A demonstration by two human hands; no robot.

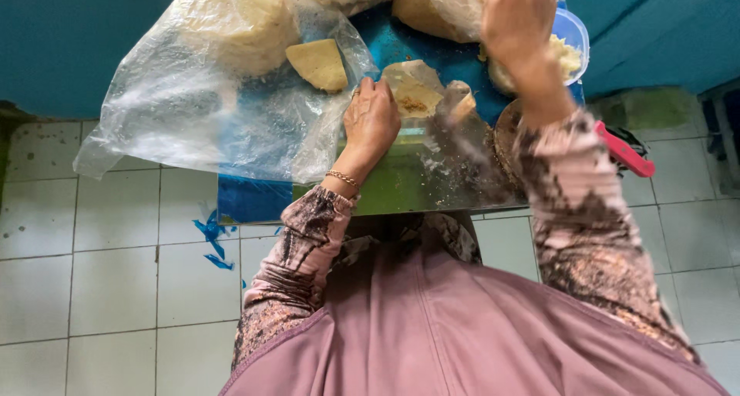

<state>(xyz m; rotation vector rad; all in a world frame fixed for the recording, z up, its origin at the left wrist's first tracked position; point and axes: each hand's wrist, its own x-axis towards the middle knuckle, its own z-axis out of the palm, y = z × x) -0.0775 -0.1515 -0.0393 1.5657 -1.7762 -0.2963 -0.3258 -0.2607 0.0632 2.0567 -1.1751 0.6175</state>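
Note:
My left hand (371,121) rests on a small blue table (239,197), fingers curled against a flat, pale wrapper with crumbly filling (415,92) lying on a green sheet (401,182). A gold bracelet circles that wrist. My right hand (515,18) is raised farther back, over a clear plastic tub of crumbly yellow filling (569,51); whether it holds anything is unclear. A triangular pale yellow piece (319,63) lies inside a large clear plastic bag (193,95) to the left.
More plastic bags with pale contents (432,7) sit at the table's far edge. A red-handled tool (624,153) pokes out at the right. White floor tiles (100,250) surround the table, with blue scraps (210,234) lying on them. A teal wall runs behind.

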